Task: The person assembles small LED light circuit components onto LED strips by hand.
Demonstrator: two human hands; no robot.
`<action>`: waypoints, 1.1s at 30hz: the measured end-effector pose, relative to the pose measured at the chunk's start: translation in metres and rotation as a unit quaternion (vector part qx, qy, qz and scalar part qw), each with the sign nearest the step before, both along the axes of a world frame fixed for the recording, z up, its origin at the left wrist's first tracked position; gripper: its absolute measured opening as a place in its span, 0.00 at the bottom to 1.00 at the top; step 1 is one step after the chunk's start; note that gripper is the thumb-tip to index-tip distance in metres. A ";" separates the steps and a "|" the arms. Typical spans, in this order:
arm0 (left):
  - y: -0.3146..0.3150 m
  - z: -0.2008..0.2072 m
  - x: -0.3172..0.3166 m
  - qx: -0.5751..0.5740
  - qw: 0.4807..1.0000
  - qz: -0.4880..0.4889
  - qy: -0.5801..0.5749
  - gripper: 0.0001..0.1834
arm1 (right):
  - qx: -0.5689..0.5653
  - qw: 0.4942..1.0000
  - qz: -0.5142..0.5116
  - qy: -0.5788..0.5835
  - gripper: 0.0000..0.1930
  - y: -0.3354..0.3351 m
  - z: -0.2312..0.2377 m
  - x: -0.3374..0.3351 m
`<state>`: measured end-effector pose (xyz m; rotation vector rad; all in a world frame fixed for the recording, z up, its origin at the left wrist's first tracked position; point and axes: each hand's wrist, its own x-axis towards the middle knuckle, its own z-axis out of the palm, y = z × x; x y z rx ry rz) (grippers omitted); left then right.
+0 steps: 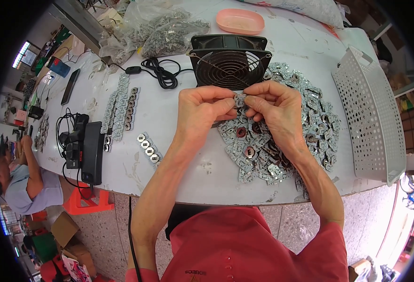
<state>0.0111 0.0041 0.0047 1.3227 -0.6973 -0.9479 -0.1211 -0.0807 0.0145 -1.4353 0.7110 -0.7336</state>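
Note:
Between the fingertips of both hands is a small silvery metal part (239, 100), mostly covered by the fingers. My left hand (201, 110) pinches its left side, and my right hand (278, 109) grips it from the right with thumb and forefinger. Under and beside my right hand spreads a large pile of small metal parts (319, 123), some with round dark or reddish discs. Just beyond the fingertips stands a black fan (230, 68) with a wire guard. To the left of my left forearm lies a short row of metal parts with round silver discs (148, 148).
Longer rows of metal parts (117, 105) lie farther left, near a black power strip (92, 152) and cables. A white perforated basket (369, 117) stands at the right edge. At the back are filled plastic bags (171, 35) and a pink tray (240, 21). A co-worker (26, 176) sits at far left.

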 end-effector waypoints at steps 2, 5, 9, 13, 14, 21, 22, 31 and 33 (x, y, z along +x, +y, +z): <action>0.000 -0.002 0.001 -0.010 1.000 -0.001 0.027 0.08 | -0.004 1.000 -0.001 0.002 0.05 0.001 0.001 0.000; 0.001 -0.003 0.001 -0.017 0.999 -0.012 0.044 0.09 | -0.006 1.000 -0.001 0.001 0.05 0.001 0.001 -0.001; 0.001 -0.002 0.000 -0.016 0.998 -0.012 0.056 0.09 | -0.004 1.000 0.000 0.011 0.05 0.000 0.003 -0.002; 0.001 -0.002 0.000 -0.024 0.997 -0.019 0.068 0.09 | 0.003 1.000 0.008 0.017 0.06 -0.001 0.006 -0.006; 0.001 -0.002 0.000 -0.024 0.997 -0.024 0.069 0.10 | 0.008 1.000 0.014 0.018 0.06 -0.002 0.006 -0.006; 0.001 -0.001 0.000 -0.045 0.996 -0.052 0.050 0.12 | 0.023 0.998 0.040 0.038 0.07 -0.005 0.008 -0.013; 0.002 -0.001 0.001 -0.055 0.996 -0.058 0.030 0.14 | 0.023 0.998 0.039 0.037 0.07 -0.006 0.008 -0.014; 0.000 0.002 -0.009 -0.084 0.994 -0.036 -0.056 0.11 | 0.053 0.997 0.050 0.024 0.08 -0.008 0.009 -0.016; 0.000 0.000 -0.008 -0.088 0.994 -0.029 -0.058 0.10 | 0.051 0.997 0.056 0.026 0.08 -0.008 0.009 -0.016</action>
